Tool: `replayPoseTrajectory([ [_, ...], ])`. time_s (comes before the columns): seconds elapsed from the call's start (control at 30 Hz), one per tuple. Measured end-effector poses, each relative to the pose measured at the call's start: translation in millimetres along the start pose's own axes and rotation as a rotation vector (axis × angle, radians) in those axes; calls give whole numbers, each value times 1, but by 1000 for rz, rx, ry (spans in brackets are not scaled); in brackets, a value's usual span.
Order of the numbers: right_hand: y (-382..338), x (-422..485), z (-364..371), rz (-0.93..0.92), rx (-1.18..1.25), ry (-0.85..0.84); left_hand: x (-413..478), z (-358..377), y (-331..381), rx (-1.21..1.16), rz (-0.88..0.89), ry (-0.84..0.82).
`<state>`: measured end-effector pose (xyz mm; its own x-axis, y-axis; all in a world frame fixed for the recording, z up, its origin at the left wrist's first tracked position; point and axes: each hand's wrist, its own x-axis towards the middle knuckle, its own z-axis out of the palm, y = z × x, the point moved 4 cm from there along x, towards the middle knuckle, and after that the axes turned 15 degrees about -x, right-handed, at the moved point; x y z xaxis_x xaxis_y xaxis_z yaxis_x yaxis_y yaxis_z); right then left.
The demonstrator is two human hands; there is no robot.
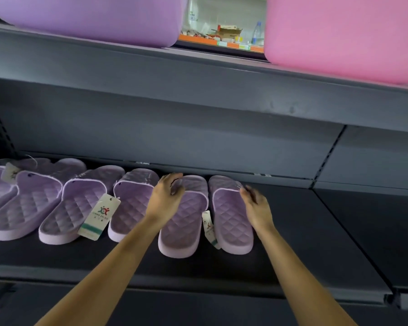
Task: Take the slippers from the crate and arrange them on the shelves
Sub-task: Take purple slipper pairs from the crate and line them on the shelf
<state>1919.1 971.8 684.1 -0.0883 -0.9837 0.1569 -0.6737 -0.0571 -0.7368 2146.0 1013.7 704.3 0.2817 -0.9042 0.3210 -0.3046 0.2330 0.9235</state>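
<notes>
Lilac slippers [28,208] along a dark shelf [316,231]

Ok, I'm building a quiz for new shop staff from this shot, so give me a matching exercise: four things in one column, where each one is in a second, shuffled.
1. left hand
2. right hand
3. large hang tag
4. pink item

A. on the upper shelf, right side
B. at the outer strap edge of the rightmost slipper
C. curled over the strap of the second slipper from the right
D. lying on a slipper left of both hands

Pairs: 1-C, 2-B, 3-D, 4-A
</notes>
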Motion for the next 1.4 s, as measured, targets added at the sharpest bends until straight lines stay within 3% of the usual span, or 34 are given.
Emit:
replayPoseTrajectory([
  [0.1,1,-11,-10,-107,-162,-18,-11,-13,10,62,107,-44],
  [0.27,-1,-47,-31,-231,-320,1,-31,-36,14,159,131,-103],
  [0.5,10,-99,-55,-252,-449,-19,-76,-62,16,263,135,-115],
  [0.7,21,-143,-78,-332,-472,-16,-131,-74,37,304,166,-91],
  [1.13,56,-271,-113,-457,-424,-181,-315,-98,64,441,-10,-85],
  [1.4,35,-336,-91,-602,-446,-321,-419,-151,82,510,-89,82],
])
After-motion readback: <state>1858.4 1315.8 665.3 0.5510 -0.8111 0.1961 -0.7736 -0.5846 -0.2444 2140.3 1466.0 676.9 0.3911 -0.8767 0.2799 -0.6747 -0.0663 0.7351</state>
